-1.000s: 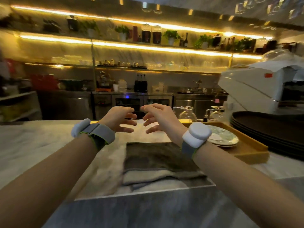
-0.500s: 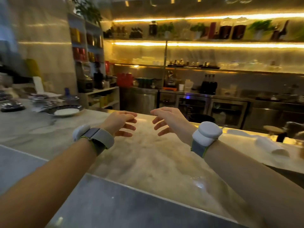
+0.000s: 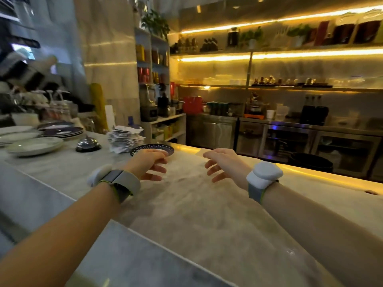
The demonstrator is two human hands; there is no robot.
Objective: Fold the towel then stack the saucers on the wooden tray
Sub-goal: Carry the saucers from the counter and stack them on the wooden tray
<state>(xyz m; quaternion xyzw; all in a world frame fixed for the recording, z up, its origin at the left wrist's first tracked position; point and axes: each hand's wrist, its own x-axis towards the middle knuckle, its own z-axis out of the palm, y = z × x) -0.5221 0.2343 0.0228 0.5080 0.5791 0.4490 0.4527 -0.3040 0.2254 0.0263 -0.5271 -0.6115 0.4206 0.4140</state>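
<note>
Warm amber shelf lighting glows over a pale marble counter in a café bar. Both hands hover above it, empty, fingers loosely spread and curled. Just beyond the left hand, partly hidden by its knuckles, lies a dark patterned saucer; the right hand hangs apart from it, over bare stone. Further out past the left hand sit a stack of paper napkins, a service bell, and several larger plates. Neither the towel nor the wooden tray is in sight from here. By my reading, the saucer step is in hand: the person is reaching to collect this saucer. Next the left fingers need to close on its rim, lift it level, and carry it to the tray.
</note>
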